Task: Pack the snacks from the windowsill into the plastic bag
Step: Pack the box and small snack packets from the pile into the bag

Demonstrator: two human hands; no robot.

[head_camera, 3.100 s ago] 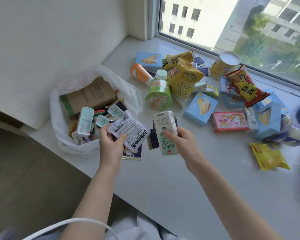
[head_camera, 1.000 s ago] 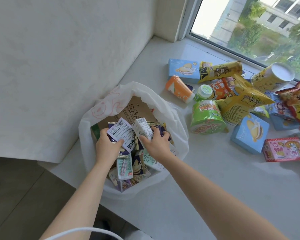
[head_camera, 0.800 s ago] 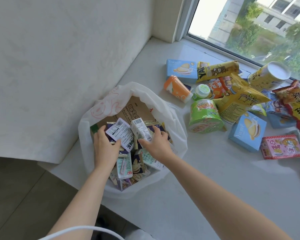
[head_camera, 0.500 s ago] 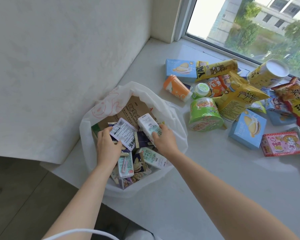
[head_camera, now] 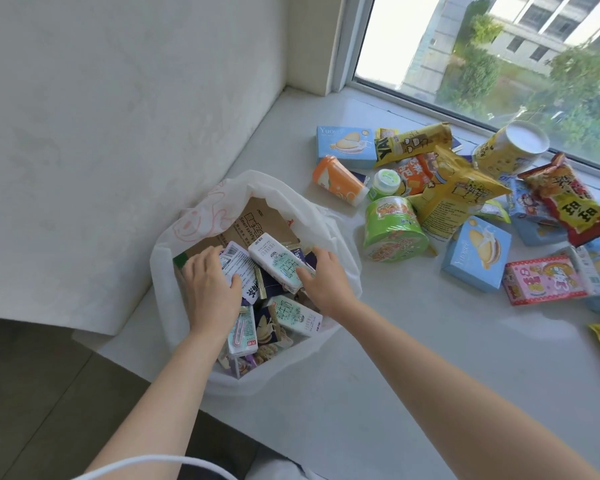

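My left hand (head_camera: 210, 289) is pinching a white barcode packet (head_camera: 236, 266), thumb on its face. My right hand (head_camera: 326, 277) is curling round the end of a milk carton (head_camera: 276, 263). I'm setting both inside the plastic bag (head_camera: 257, 183) at the windowsill's (head_camera: 395, 341) near corner. Next, I judge, I'm letting go and reaching right for the green noodle cup (head_camera: 394, 230).

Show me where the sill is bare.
Bare: the near sill between the plastic bag and the pink box; also the strip along the wall behind the bag. Crowded: under the window, from orange cup to red packet.
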